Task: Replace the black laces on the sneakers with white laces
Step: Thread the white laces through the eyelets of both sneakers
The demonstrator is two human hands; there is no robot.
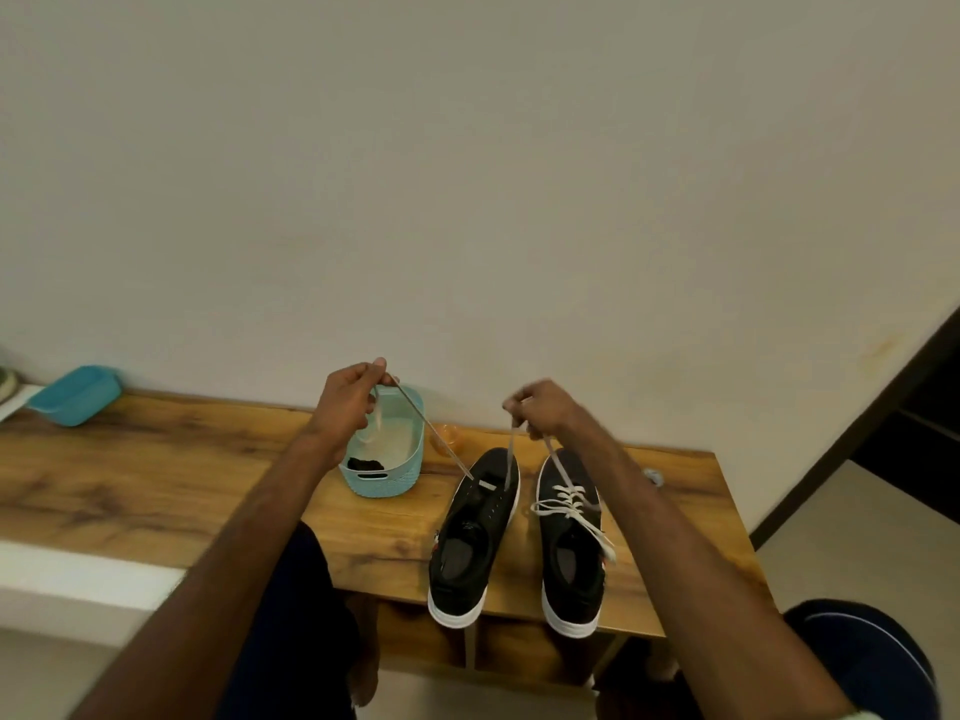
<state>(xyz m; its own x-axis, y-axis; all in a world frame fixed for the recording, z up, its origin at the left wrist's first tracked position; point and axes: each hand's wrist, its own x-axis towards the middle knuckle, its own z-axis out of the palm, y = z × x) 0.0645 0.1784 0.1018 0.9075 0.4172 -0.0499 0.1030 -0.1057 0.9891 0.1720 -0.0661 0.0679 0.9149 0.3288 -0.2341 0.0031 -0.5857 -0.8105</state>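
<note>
My left hand (353, 402) and right hand (540, 410) each pinch 1 end of the white lace (447, 448), taut above the lower-center sneaker (472, 532). Just right of it on the surface (156, 459), the laced sneaker (571, 543).

**Bare forearms, dark navy legwear**

Two arms come in from the lower corners of the frame. The left forearm (234, 537) and the right forearm (701, 563) are both uncovered all the way to the left hand (345, 407) and the right hand (540, 407).

At lower centre, plain dark navy cloth covers the left thigh (296, 615), with a bare lower leg (366, 652) showing beside it. At lower right, the same navy cloth covers the right knee (872, 667) and carries a thin pale curved stripe (893, 648).

A sliver of pale fabric (865, 715) sits at the bottom edge, too small to identify.
</note>
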